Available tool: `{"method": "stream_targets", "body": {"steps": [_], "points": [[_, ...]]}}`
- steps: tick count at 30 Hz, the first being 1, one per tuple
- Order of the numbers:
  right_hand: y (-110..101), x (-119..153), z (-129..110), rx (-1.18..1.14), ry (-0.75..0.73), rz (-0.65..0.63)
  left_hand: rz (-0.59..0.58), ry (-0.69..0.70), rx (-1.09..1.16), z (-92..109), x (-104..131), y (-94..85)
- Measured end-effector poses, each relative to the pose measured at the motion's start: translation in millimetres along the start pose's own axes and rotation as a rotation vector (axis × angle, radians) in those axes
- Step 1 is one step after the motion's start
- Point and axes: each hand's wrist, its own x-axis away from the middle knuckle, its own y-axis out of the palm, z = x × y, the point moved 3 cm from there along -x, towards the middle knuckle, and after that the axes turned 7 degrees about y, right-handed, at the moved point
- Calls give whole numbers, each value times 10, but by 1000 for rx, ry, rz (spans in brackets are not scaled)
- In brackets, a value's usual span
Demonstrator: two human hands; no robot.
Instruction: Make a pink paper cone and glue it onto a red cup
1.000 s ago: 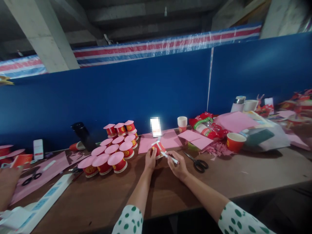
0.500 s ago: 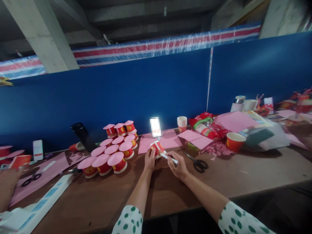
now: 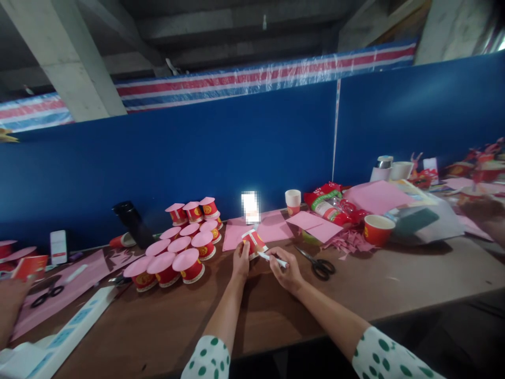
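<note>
My left hand [image 3: 240,261] grips a red paper cup [image 3: 254,241] with white on its side, tilted above the table. In my right hand [image 3: 288,267] is a slim white pen [image 3: 263,256], its tip at the cup's lower edge. Just right of that hand lie black-handled scissors [image 3: 321,266]. To the left stand several red paper cups [image 3: 192,271], upside down and topped with pink paper discs [image 3: 186,258]. Behind the held cup lies a pink paper sheet [image 3: 233,234].
A power strip [image 3: 73,329] and a black bottle [image 3: 132,221] are on the left. Paper cups [image 3: 379,231], pink shreds [image 3: 349,242] and plastic bags [image 3: 428,223] crowd the right. Another person's hand [image 3: 13,300] reaches in at left, and another [image 3: 487,218] at right.
My hands stay nearly in place, still holding the cup and the pen. The cup has tilted slightly, and the view has shifted a little. A blurred hand has appeared at the far right.
</note>
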Motion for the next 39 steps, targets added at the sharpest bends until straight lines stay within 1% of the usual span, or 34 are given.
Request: {"method": "stream_targets", "body": {"steps": [2,4,7,13,17,23,31,35,39], "points": [[-10,-2,0,-18,3,7,5,-16,17,7,5,8],[-29,-6,4,-44,19,41,13,-40,21,-4,-1,6],[-41,-10,3,-66,40,66,33,-38,17,-36,-25,-13],[-12,-3,-39,-33,15,3,23,-81,51,-84,-38,-19],[-2,0,-44,-22,-7,10,15,-88,63,-59,-24,-2],[33,-3,-21,1,-27,4,18,-29,17,-33,-31,-22],[31,0,-29,-12,-40,5,-3,-31,-27,34,-3,8],[41,1,-28,-12,-55,-5,3,-30,-26,-21,-20,-14],[61,-2,-12,4,-50,-11,29,0,-75,-85,-52,-65]]}}
